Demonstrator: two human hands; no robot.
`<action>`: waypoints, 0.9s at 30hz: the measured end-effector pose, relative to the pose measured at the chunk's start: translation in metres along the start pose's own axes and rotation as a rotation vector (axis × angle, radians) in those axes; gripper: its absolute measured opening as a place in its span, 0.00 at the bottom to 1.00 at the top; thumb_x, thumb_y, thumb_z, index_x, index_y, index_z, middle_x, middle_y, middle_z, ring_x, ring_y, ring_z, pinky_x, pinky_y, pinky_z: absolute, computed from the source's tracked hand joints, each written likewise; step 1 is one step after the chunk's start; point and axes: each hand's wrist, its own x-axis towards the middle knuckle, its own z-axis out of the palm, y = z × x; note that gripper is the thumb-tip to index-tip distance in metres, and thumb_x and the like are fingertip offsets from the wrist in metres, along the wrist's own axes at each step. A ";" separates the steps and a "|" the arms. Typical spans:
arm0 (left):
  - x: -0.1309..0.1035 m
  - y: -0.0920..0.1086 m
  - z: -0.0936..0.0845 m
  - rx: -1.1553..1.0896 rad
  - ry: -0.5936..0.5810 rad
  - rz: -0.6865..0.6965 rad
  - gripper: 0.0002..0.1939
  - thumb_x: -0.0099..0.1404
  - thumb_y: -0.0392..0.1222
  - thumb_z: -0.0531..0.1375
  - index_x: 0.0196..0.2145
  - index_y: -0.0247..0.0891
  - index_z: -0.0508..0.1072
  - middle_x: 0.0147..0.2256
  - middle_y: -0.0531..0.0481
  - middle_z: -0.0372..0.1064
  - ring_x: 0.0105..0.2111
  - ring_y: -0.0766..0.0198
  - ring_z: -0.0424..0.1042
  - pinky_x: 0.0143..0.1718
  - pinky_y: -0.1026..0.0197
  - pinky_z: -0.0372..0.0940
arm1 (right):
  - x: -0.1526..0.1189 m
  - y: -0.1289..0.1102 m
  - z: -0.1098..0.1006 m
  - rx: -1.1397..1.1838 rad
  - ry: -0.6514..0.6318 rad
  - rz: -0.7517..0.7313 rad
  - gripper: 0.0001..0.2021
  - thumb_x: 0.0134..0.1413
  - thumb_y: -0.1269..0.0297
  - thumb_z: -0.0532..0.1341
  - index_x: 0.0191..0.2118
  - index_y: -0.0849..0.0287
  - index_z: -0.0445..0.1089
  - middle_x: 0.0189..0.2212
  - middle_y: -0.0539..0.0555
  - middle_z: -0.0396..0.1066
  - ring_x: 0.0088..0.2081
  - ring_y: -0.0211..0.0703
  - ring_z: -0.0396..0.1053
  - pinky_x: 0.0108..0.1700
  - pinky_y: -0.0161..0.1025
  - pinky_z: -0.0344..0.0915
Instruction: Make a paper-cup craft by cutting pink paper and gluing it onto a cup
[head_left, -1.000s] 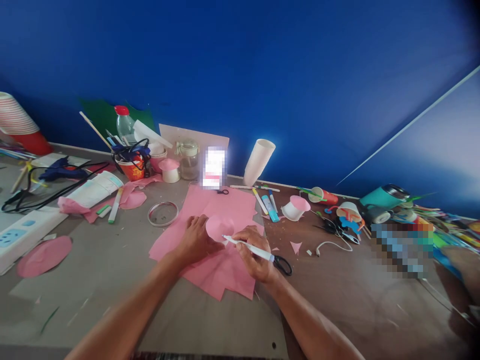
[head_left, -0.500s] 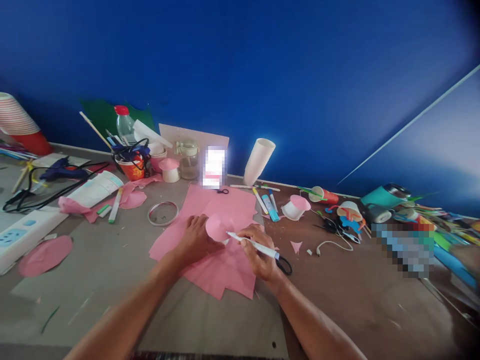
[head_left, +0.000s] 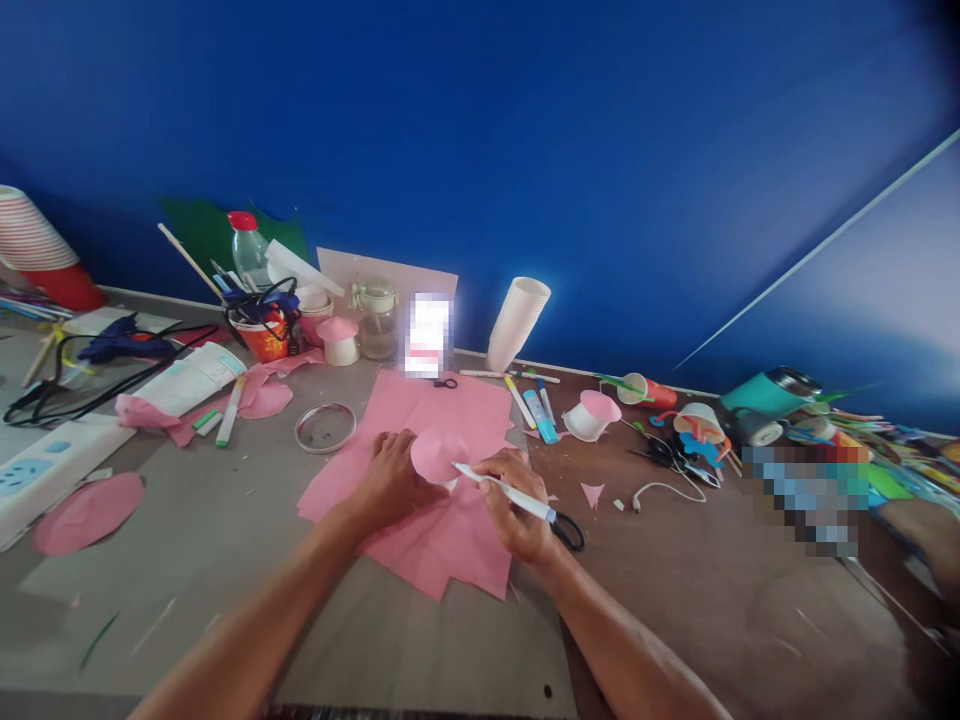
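Note:
My left hand point(head_left: 397, 475) is closed at the left edge of a round pink paper piece point(head_left: 435, 452), holding it low over the work surface. A bit of white shows under its lower edge; whatever is beneath is mostly hidden by my fingers. My right hand point(head_left: 517, 510) grips a white marker point(head_left: 517, 492) with a pale lavender end, its tip touching or very near the pink piece. Both hands are above large pink paper sheets point(head_left: 480, 405) laid over one another. A black loop handle point(head_left: 574, 532) pokes out beside my right wrist.
Pink-topped white cups point(head_left: 589, 418), markers point(head_left: 519, 402) and a tape roll point(head_left: 325, 427) surround the sheets. Behind stand a glass jar point(head_left: 377, 325) and a leaning cup stack point(head_left: 517, 322). A power strip point(head_left: 60, 465) lies left; another person's hand point(head_left: 926, 525) shows far right.
Almost nothing differs. The marker's rear end and my right hand have shifted very slightly, while the tip stays at the pink piece. My left hand keeps its place.

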 end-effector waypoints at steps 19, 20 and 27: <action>-0.001 0.004 -0.006 -0.020 -0.009 0.015 0.24 0.50 0.50 0.70 0.41 0.36 0.70 0.39 0.43 0.68 0.41 0.49 0.67 0.49 0.45 0.60 | -0.002 -0.004 0.004 0.035 -0.033 -0.049 0.07 0.59 0.68 0.55 0.37 0.57 0.70 0.28 0.52 0.74 0.29 0.43 0.69 0.38 0.45 0.63; -0.001 0.004 -0.006 -0.018 -0.006 0.018 0.24 0.50 0.50 0.70 0.41 0.36 0.70 0.40 0.43 0.68 0.41 0.49 0.67 0.49 0.46 0.60 | -0.001 -0.004 0.003 0.031 -0.025 -0.051 0.07 0.59 0.68 0.55 0.38 0.57 0.70 0.28 0.52 0.74 0.29 0.43 0.68 0.37 0.45 0.63; -0.001 0.002 -0.002 -0.004 -0.014 -0.013 0.25 0.49 0.50 0.70 0.42 0.38 0.69 0.40 0.45 0.68 0.41 0.51 0.67 0.49 0.47 0.60 | 0.000 -0.001 0.001 -0.018 0.009 -0.037 0.07 0.60 0.68 0.55 0.38 0.56 0.70 0.26 0.51 0.71 0.29 0.43 0.68 0.37 0.44 0.62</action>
